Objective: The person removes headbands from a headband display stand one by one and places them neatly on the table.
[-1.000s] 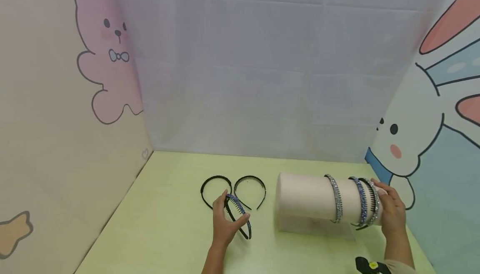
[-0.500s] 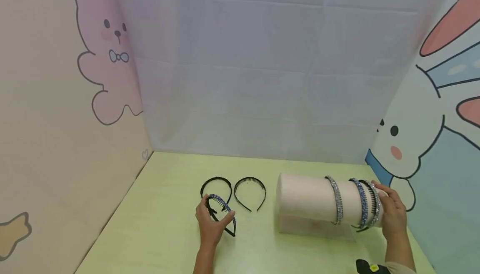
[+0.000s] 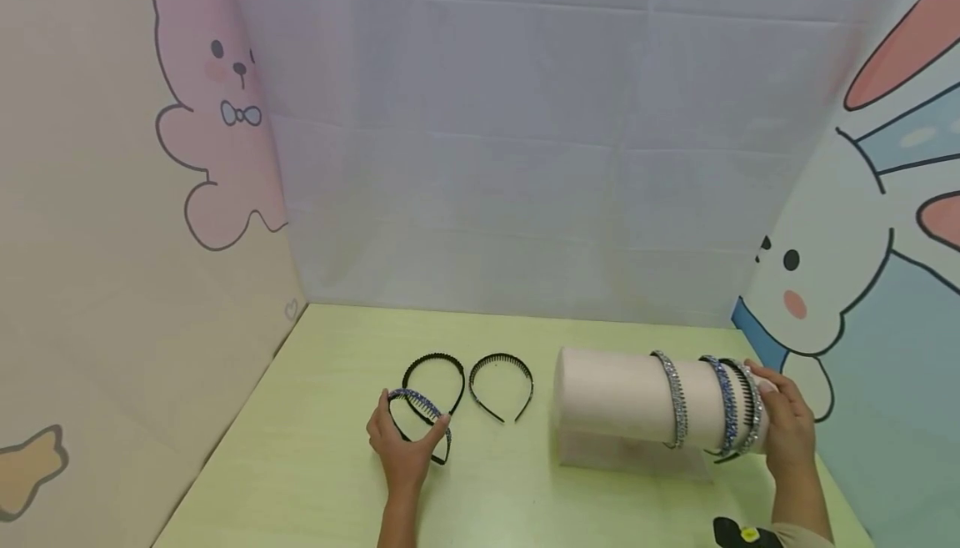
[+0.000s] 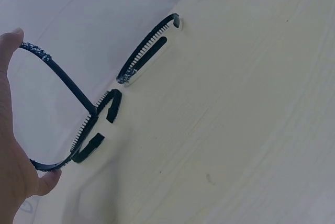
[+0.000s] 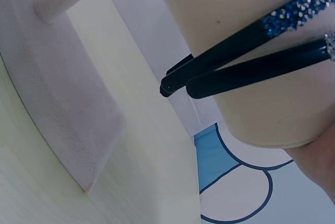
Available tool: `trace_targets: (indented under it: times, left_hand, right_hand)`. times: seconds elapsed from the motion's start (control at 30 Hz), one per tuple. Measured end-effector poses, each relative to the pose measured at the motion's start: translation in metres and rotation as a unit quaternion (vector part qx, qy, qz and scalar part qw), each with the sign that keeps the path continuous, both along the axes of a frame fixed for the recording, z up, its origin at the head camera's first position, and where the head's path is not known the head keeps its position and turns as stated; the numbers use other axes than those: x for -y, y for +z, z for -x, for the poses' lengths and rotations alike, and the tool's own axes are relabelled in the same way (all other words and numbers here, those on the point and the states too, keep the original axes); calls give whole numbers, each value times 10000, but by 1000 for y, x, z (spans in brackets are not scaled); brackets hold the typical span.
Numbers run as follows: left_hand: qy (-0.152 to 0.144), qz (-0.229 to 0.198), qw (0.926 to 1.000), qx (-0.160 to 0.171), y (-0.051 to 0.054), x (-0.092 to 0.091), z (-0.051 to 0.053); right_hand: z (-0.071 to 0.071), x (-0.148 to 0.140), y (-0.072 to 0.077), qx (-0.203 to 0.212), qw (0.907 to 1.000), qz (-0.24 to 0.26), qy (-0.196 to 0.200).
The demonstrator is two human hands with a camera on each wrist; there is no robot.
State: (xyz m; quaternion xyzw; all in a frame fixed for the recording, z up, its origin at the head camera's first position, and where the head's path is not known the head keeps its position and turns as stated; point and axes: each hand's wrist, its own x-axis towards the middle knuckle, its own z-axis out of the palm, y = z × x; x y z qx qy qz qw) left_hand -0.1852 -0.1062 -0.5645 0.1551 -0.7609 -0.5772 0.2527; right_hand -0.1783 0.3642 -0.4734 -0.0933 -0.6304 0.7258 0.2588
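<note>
A pale yellow-green surface, faint grain lines along it, a black headband lying on it, a second headband lying just beside, a pale display stand resting on its base at their right.

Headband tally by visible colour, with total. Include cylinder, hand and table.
Silver glitter headbands, on the cylinder: 2
Blue glitter headbands, one on the cylinder, one in the left hand: 2
Mostly black headbands, lying on the table: 2
Total: 6
</note>
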Motion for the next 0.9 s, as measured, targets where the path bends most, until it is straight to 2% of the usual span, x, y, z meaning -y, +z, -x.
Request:
trace_targets:
  times: [0.2, 0.43, 0.6, 0.9]
  left_hand:
    - [170, -22, 9998, 67, 3, 3, 1]
    - [631, -58, 9979, 138, 2, 10, 3]
    - [845, -116, 9961, 220, 1, 17, 3]
    - [1158, 148, 9921, 450, -2, 29, 7]
  right_hand:
    - [0, 0, 0, -30, 10000, -10, 64]
    - [-1, 0, 0, -33, 9999, -46, 108]
    - [0, 0, 0, -1, 10000, -33, 68]
    - [1, 0, 1, 68, 10000, 13, 19]
